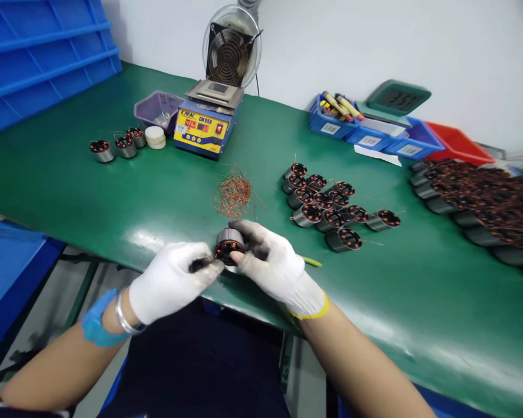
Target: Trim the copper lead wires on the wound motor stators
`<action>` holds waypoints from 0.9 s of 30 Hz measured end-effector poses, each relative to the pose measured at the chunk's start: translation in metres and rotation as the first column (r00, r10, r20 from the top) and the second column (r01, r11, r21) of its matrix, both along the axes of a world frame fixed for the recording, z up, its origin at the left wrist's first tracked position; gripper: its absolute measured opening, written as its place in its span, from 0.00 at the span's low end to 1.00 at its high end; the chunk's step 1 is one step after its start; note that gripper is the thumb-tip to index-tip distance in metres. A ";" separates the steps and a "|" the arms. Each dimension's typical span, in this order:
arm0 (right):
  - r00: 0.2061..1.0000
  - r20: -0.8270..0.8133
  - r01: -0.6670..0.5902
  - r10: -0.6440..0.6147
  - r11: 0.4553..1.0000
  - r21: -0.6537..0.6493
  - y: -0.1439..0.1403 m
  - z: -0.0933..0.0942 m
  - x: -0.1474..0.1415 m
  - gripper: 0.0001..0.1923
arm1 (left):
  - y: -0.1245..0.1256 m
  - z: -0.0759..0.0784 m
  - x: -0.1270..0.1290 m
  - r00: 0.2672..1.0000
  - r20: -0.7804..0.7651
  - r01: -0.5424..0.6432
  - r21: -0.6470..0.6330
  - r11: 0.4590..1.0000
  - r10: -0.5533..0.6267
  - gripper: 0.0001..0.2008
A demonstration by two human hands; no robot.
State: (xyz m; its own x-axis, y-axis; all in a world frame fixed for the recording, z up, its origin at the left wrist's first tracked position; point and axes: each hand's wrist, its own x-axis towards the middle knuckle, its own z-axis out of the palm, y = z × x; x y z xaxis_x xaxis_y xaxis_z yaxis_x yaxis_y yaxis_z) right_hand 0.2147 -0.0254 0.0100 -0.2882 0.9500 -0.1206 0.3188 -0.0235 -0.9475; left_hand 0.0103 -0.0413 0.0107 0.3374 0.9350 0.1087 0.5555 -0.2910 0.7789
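A motor stator (229,244), a grey steel ring with copper windings inside, is tilted towards me at the table's front edge. My right hand (270,255), in a white glove with a yellow cuff, grips it from the right, thumb over the winding side. On its left, my gloved left hand (176,276) is closed in a pinch right at the rim; what lies between the fingertips is too small to make out. Beyond the stator lies a loose heap of copper wire bits (234,194). A green-yellow handle (311,262) shows partly behind my right wrist.
Several stators (331,203) stand right of the wire bits, with a dense wire-topped mass (483,215) farther right. At the back are a yellow-blue solder pot (203,128), a fan (229,55), a purple bin (157,109) and blue bins (331,125). More stators (102,152) stand left.
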 end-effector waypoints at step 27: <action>0.903 -0.379 0.116 -0.205 0.963 -0.245 0.004 -0.003 -0.015 0.35 | 0.015 -0.007 0.010 0.651 0.669 -0.418 -0.078 0.905 0.359 0.14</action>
State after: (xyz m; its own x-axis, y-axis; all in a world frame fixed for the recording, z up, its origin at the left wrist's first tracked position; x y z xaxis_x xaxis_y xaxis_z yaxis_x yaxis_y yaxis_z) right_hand 0.2000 -0.0215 0.0070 -0.2003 0.9520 -0.2316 -0.1080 -0.2564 -0.9605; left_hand 0.0204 -0.0265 0.0041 -0.2399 0.9424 0.2329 -0.0098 -0.2423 0.9702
